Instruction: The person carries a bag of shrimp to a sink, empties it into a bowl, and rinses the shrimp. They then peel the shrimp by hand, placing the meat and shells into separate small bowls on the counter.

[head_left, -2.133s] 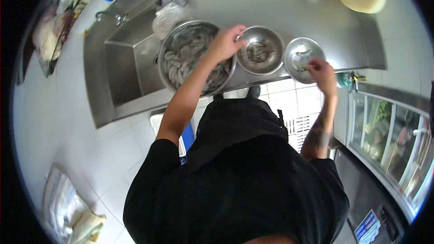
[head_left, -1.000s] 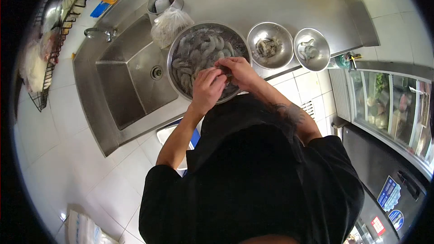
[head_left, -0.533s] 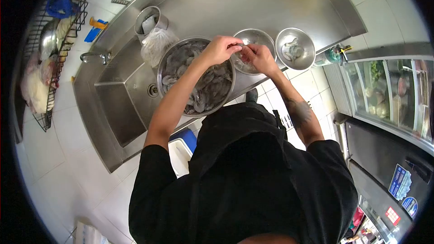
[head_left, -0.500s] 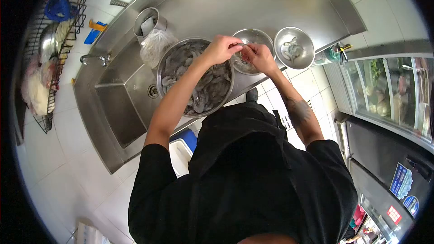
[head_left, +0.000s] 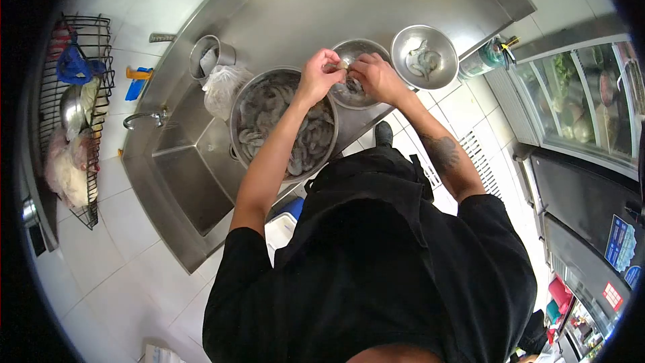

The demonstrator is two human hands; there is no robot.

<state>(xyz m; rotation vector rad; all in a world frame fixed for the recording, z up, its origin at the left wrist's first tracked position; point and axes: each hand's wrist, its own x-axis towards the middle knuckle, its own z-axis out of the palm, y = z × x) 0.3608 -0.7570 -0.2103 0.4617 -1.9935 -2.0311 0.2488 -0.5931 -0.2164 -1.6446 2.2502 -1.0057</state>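
Note:
Both hands meet over the middle steel bowl (head_left: 359, 46), which has some dark scraps in it. My left hand (head_left: 320, 79) has its fingers closed on a small shrimp (head_left: 342, 67), mostly hidden by the fingertips. From the other side my right hand (head_left: 378, 79) pinches the same shrimp. To the left stands a large round pan (head_left: 236, 117) full of raw grey shrimp (head_left: 269, 107). A smaller steel bowl (head_left: 451, 50) on the right holds a few pale shrimp (head_left: 423, 62).
A sink (head_left: 191, 181) with a faucet (head_left: 144, 118) is at the left. Beside the pan are a plastic bag (head_left: 225, 89) and a steel pot (head_left: 225, 52). A wire rack (head_left: 102, 81) hangs at far left; a glass-door fridge (head_left: 584, 104) stands at right.
The view has shifted slightly. My hands have turned and moved a little apart, with my left fingers more spread around the small piece.

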